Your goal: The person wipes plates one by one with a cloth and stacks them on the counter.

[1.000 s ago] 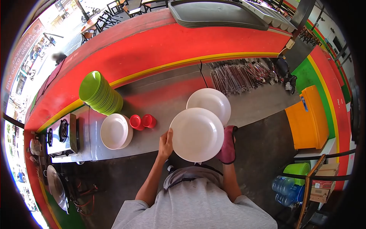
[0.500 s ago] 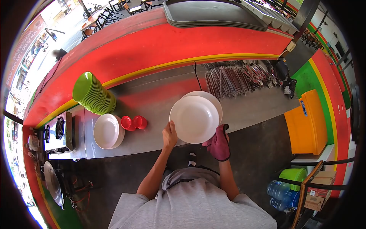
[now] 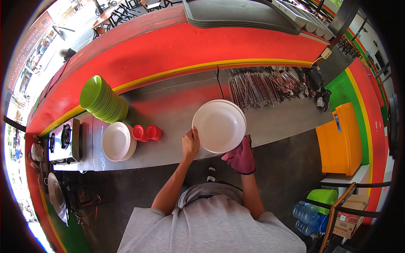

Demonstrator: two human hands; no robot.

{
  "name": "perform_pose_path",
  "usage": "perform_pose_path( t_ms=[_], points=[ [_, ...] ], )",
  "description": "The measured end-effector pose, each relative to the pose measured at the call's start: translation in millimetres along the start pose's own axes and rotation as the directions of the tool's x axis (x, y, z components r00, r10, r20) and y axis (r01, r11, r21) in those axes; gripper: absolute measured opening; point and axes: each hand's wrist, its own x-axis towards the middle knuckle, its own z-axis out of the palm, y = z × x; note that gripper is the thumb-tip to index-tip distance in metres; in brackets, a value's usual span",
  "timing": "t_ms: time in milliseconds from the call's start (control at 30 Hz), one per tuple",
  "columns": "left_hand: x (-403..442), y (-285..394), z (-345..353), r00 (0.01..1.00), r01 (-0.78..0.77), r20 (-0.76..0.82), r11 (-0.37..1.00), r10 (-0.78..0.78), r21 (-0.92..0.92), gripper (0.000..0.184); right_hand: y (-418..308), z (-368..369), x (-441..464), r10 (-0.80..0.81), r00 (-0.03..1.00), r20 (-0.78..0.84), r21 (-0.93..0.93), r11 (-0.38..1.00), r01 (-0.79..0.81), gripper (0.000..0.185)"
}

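The white plate [image 3: 219, 126] looks smooth and glossy, the maroon glove [image 3: 242, 158] like matt cloth. The surface [image 3: 173, 120] is metal with a dull sheen; the green bowls [image 3: 101, 101] resemble shiny plastic.

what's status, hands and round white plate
Bare left hand gripping round white plate by its rim. Maroon-gloved right hand at plate's lower right rim; grip unclear. Small red plastic cups off left, not blocking.

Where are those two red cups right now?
The red cups are left of centre in the head view, on the metal counter, just right of the stacked white dishes.
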Motion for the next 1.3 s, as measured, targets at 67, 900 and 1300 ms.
perform_pose_path(
  t_ms=[67,900,1300],
  points=[
    [-0.6,0.2,1.5,1.0,0.002,-0.005,1.0,-0.002,0.022,0.054,18.7,-15.2,2.3,0.157,0.976,0.148,0.416,0.886,-0.206,0.064],
    [-108.7,-50.3,-26.8,0.515,0.849,0.83,0.26,-0.215,-0.459,0.089,74.6,23.6,-17.2,0.382,0.694,0.61,0.733,0.058,-0.677,0.052],
    [-112.9,-35.1,-44.6,0.85,0.51,0.526,0.23,0.012,-0.829,0.057,116.0,50.1,-27.8,0.388,0.497,0.776,0.46,0.19,-0.867,0.03]
  ],
)
